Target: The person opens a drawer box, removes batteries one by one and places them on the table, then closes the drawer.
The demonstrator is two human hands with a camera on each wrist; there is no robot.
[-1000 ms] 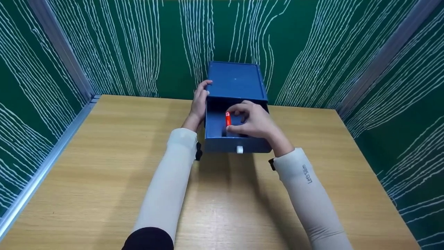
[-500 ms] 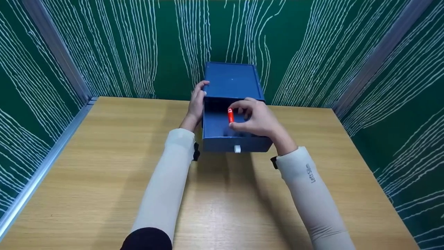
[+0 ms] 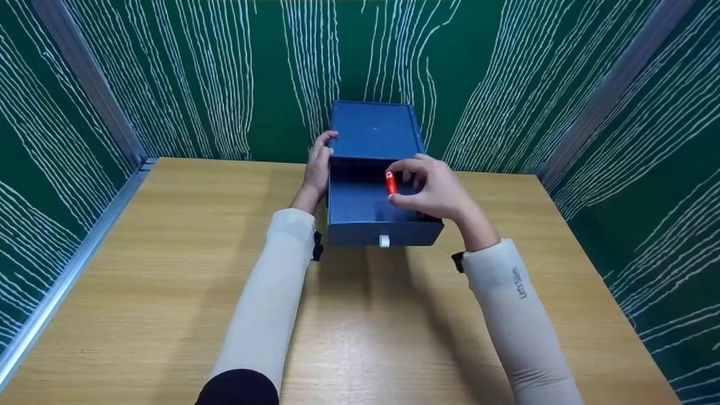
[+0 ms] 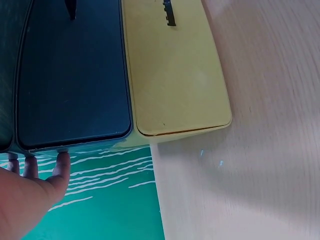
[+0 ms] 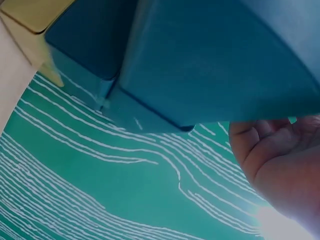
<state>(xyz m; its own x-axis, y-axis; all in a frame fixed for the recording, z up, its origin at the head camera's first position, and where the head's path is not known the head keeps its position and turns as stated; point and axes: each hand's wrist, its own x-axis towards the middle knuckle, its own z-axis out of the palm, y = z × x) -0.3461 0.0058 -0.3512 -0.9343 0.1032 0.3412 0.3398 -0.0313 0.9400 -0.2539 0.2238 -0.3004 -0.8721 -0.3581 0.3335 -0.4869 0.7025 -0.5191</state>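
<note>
A small red battery (image 3: pixel 391 183) is pinched upright between thumb and forefinger of my right hand (image 3: pixel 436 188), above the pulled-out drawer. That top drawer (image 3: pixel 351 205) belongs to a blue drawer cabinet (image 3: pixel 374 130) and has a white tab (image 3: pixel 385 241) at its front. My left hand (image 3: pixel 319 164) rests along the cabinet's left side, its fingertips on the upper edge. In the left wrist view, the fingers (image 4: pixel 62 172) touch the side of the unit. The right wrist view shows part of my right hand (image 5: pixel 290 160) beside the drawer; the battery is hidden there.
Below the blue drawers is a yellow drawer (image 4: pixel 177 75). The cabinet stands at the back of a wooden table (image 3: pixel 169 253), near a green wall (image 3: pixel 281 112) with white wavy lines. Something small and dark red (image 3: pixel 421 215) shows at the drawer's front right.
My right hand has moved right and slightly up with the red battery, from low in the drawer to over its right part. The left hand keeps its place on the cabinet.
</note>
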